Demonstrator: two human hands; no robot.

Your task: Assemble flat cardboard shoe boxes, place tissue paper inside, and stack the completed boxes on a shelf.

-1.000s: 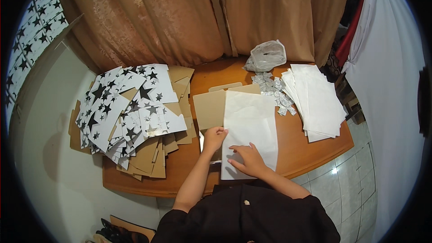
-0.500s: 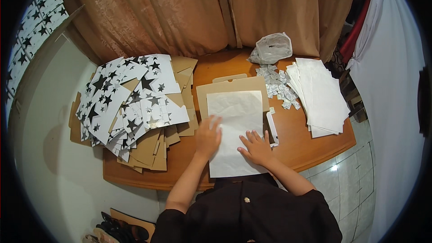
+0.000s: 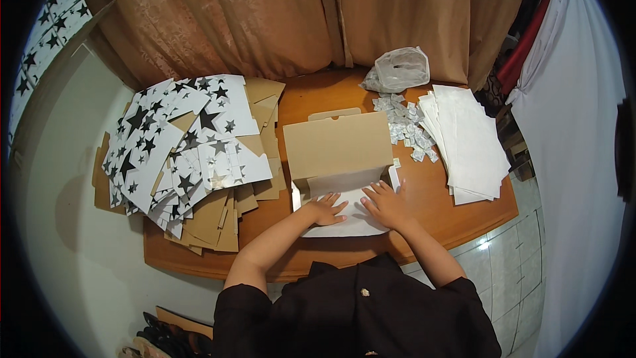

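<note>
Lining an open cardbd box (image 3: 338, 146), a white paper sheet (image 3: 351, 227) is pressed down w/ both hands, nr. the mid. of the surface's near edge. L hand (image 3: 324, 211) is laid palm down on the sheet's L part, fingers spread, nothing gripped; R hand (image 3: 385, 205) is likewise laid open on the R part, fingers fanned, nothing held. The box's brown lid is tipped up & back twd the far edge; whether the sheet's near end is lapped over the front rim can't be told. Along the L edge of the table (image 3: 437, 192), a pile of star-printed flats (image 3: 232, 103) is heaped, w/ brown sides of some showing. Nr. the far edge, R of mid., a clear plastic bag (image 3: 405, 74) is set, w/ small silvery pkts (image 3: 397, 119) scattered just in front. By the R edge, white sheets (image 3: 470, 149) are stacked, slightly fanned.
</note>
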